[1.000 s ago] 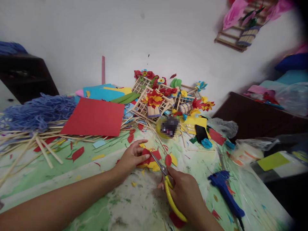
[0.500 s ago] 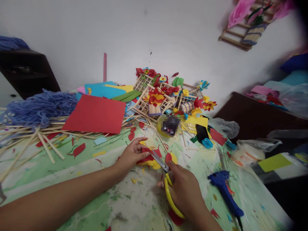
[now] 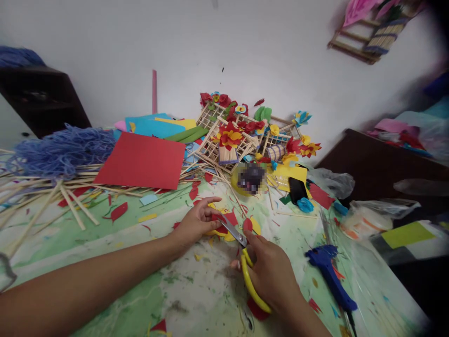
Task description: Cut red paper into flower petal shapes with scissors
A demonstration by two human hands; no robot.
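My right hand (image 3: 271, 267) grips a pair of yellow-handled scissors (image 3: 248, 276), the blades pointing up and left. Its fingers are in and around the handles. My left hand (image 3: 199, 220) is closed in a pinch at the blade tips, thumb against forefinger; what lies between them is too small to make out. Under and just beyond the fingertips lie cut red and yellow paper pieces (image 3: 257, 226). One red petal-shaped piece (image 3: 247, 225) shows beside my right fingertips. A red scrap (image 3: 257, 309) lies partly hidden beneath the scissors' handle.
A blue glue gun (image 3: 331, 276) rests at the right. Behind are stick frames with paper flowers (image 3: 229, 135), a red sheet (image 3: 142, 161), blue yarn (image 3: 66, 152), loose sticks (image 3: 72, 206), a blurred-out object in a yellow holder (image 3: 250, 179) and a black phone (image 3: 297, 190).
The view has shifted slightly, so the table things sit a little higher and further right. Both hands keep nearly the same pose, the scissors still at the left fingertips.
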